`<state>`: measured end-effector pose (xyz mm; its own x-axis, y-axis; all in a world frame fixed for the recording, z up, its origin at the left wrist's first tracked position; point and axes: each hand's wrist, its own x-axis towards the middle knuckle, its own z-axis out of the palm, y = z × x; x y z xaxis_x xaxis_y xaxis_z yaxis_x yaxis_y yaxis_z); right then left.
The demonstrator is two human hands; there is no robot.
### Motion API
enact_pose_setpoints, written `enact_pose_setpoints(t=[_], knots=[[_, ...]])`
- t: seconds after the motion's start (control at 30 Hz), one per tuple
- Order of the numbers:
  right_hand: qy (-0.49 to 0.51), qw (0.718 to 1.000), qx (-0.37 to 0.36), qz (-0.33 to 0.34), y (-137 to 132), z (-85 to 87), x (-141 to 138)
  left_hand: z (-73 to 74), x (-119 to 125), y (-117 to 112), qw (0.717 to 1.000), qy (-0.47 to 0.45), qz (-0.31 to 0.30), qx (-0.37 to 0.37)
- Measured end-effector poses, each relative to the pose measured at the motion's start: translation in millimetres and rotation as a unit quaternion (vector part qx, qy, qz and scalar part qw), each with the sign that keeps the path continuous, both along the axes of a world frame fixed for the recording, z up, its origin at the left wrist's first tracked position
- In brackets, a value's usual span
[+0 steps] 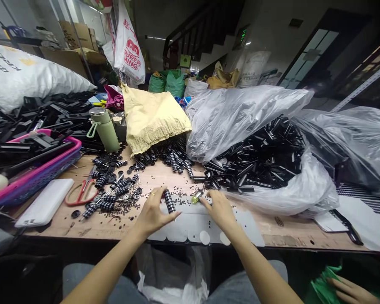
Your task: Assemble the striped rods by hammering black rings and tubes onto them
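My left hand (152, 213) holds a black-and-white checkered cylinder (169, 201) between thumb and fingers, tilted above a white sheet (180, 230). A thin metal pin end shows at its lower tip. My right hand (220, 207) is beside a small tool with a clear yellow-green handle (195, 198), its thumb and index finger apart at the tool's right end. Whether they touch it I cannot tell. Tiny dark rings (183, 190) are scattered around both hands. Left of my left hand lie more checkered cylinders (107, 206), some with metal pins, among black discs.
Red-handled scissors (81, 193), a white box (44, 202) and a pink-purple basket (66, 154) are at left. A green bottle (106, 130) stands behind. A yellow sack (156, 118) and a plastic bag of black tubes (262, 152) lie ahead. Another person's hand (351, 291) holds green material (326, 285).
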<state>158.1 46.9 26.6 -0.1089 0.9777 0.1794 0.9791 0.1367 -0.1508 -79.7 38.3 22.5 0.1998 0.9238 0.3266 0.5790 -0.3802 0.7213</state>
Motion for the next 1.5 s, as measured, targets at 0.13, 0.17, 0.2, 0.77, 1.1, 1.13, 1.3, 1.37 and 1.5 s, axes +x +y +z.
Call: enact_pose_setpoints(t=[0.13, 0.17, 0.2, 0.77, 1.1, 1.13, 1.3, 1.37, 1.5], knots=[[-0.025, 0.997, -0.004, 0.072, 49.0, 8.0, -35.8, 1.7, 8.3, -14.4, 0.99, 0.03, 0.047, -0.128], [-0.029, 0.997, -0.004, 0.076, 63.7, 7.8, -44.3, -0.8, 11.9, -14.5, 0.99, 0.044, 0.064, -0.114], [-0.032, 0.997, -0.003, 0.076, 78.3, 6.9, -51.8, -3.9, 16.0, -13.5, 0.992, 0.049, 0.078, -0.086], [0.296, 0.942, -0.14, 0.078, 83.9, -12.0, -55.4, -27.9, 17.2, -3.2, 0.999, 0.01, -0.036, 0.021], [0.61, 0.747, -0.256, 0.058, 22.3, 0.8, -62.2, -2.9, 26.2, -9.2, 0.994, -0.107, -0.012, -0.035], [0.621, 0.738, -0.257, 0.056, 21.2, 2.2, -62.0, -3.1, 25.9, -10.3, 0.994, -0.099, -0.014, -0.038], [0.603, 0.759, -0.217, 0.112, 12.2, 14.3, -62.0, -9.7, 24.6, -14.9, 0.993, -0.081, -0.001, -0.085], [0.547, 0.795, -0.203, 0.165, 5.8, 19.9, -63.4, -12.2, 24.4, -15.7, 0.989, -0.111, 0.017, -0.099], [0.418, 0.859, -0.185, 0.231, 5.7, 26.5, -72.6, -17.3, 21.6, -13.6, 0.975, -0.199, 0.069, -0.07]])
